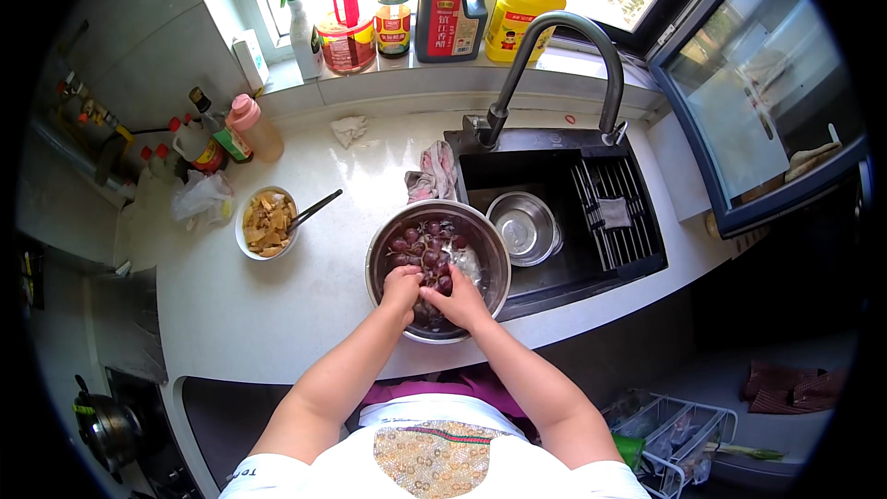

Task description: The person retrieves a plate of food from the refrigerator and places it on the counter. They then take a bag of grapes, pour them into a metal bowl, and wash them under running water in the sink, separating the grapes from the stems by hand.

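Observation:
A large metal bowl (pixel 502 277) of water stands on the counter, partly against the sink's left edge. Dark red grapes (pixel 418 244), some on their stems, fill much of it. Both hands are inside the bowl over the near part of the bunch. My left hand (pixel 401 290) has its fingers closed on the grapes at the stem side. Beside it, my right hand (pixel 459 301) curls its thumb and fingers around grapes, close to the left fingertips. Some fingertips are hidden among the fruit. Light glints off the water to the right of the grapes.
A black sink (pixel 573 277) with a small steel pot (pixel 525 229) and drying rack (pixel 605 212) lies right, under a tall faucet (pixel 610 65). A crumpled cloth (pixel 434 173) lies behind the bowl. Leftward stands a white food bowl (pixel 248 245) with black chopsticks (pixel 316 208). Bottles line the sill.

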{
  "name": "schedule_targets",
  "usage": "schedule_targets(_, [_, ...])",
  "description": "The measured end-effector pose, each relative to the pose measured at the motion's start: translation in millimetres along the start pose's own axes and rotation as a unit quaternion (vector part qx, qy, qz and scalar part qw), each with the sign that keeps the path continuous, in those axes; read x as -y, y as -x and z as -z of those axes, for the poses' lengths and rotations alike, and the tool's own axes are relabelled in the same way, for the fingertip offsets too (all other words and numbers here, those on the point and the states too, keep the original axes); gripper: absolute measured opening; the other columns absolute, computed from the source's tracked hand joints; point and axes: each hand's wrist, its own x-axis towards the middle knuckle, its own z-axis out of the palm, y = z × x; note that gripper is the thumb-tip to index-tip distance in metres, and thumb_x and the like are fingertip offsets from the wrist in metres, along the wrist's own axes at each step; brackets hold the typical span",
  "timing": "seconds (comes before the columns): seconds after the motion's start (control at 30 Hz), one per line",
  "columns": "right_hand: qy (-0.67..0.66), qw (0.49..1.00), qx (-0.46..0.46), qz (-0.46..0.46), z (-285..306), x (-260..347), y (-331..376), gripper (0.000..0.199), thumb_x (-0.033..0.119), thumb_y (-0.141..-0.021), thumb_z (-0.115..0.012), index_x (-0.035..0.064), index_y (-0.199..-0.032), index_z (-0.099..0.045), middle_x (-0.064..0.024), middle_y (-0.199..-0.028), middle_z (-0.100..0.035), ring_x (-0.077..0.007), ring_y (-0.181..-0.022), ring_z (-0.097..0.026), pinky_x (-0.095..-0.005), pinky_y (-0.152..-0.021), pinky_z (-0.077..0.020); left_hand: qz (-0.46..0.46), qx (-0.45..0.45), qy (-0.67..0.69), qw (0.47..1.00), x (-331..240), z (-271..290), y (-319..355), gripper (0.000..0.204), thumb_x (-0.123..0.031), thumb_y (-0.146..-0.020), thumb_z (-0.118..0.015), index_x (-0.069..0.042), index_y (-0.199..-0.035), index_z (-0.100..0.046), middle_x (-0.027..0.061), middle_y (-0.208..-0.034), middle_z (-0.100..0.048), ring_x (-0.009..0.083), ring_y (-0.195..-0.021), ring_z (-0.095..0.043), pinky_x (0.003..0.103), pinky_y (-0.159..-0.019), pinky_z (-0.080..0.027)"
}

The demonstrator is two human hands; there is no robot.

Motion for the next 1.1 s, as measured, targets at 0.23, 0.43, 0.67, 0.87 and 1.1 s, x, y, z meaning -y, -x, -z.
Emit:
schedule_targets(0.23, [-0.156, 0.981, 0.024, -0.109, 10, -20, -22, 0.075, 0.041, -0.064, -0.079, -0.0035, -0.119, -0.054, -0.0199, -0.109, -0.063, -0.0261, -0.101, -0.062, -0.0339, -0.089, -0.0460, 0.089, 0.055, 0.099, 0.990, -5, 1, 12, 0.030, -0.004, -0.088, -0.048, -0.005, -0.118, -0.045, 0.0125, -0.104, -0.055, 0.0300, -0.091, -0.059, 0.047, -0.067, -0.051])
schedule_targets(0.43, [-0.052, 0.987, 0.071, -0.135, 40, 8, -18, 0.085, 0.020, -0.058, -0.081, -0.0009, -0.131, -0.042, -0.0201, -0.118, -0.057, -0.0303, -0.108, -0.057, -0.0339, -0.094, -0.0433, 0.074, 0.059, 0.123, 0.988, -8, -1, 20, 0.022, -0.006, -0.089, -0.045, -0.006, -0.111, -0.050, 0.0106, -0.099, -0.059, 0.0274, -0.088, -0.061, 0.044, -0.069, -0.052])
schedule_targets(0.67, [-0.253, 0.951, 0.100, -0.146, 22, -13, -17, 0.079, 0.003, -0.068, -0.072, -0.0020, -0.136, -0.034, -0.0149, -0.114, -0.059, -0.0218, -0.101, -0.060, -0.0310, -0.087, -0.0472, 0.141, 0.068, 0.077, 0.985, -5, -1, 17, 0.017, -0.017, -0.090, -0.055, -0.009, -0.105, -0.054, 0.0083, -0.093, -0.063, 0.0226, -0.086, -0.060, 0.044, -0.076, -0.047])
schedule_targets(0.87, [-0.299, 0.941, 0.064, -0.144, 30, -3, -15, 0.072, 0.012, -0.075, -0.072, -0.0044, -0.135, -0.037, -0.0132, -0.109, -0.061, -0.0165, -0.094, -0.060, -0.0268, -0.082, -0.0481, 0.112, 0.011, 0.030, 0.993, -18, -9, 31, 0.011, -0.019, -0.088, -0.060, -0.013, -0.096, -0.058, 0.0016, -0.086, -0.061, 0.0155, -0.077, -0.055, 0.039, -0.078, -0.042])
schedule_targets(1.1, [-0.287, 0.948, 0.043, -0.130, 17, -11, -19, 0.058, 0.010, -0.078, -0.065, 0.0005, -0.132, -0.043, -0.0102, -0.105, -0.060, -0.0141, -0.093, -0.058, -0.0266, -0.082, -0.0465, 0.010, 0.066, -0.043, 0.997, -3, -2, 25, 0.029, -0.001, -0.079, -0.056, 0.000, -0.108, -0.055, 0.0097, -0.093, -0.061, 0.0231, -0.088, -0.059, 0.032, -0.075, -0.048])
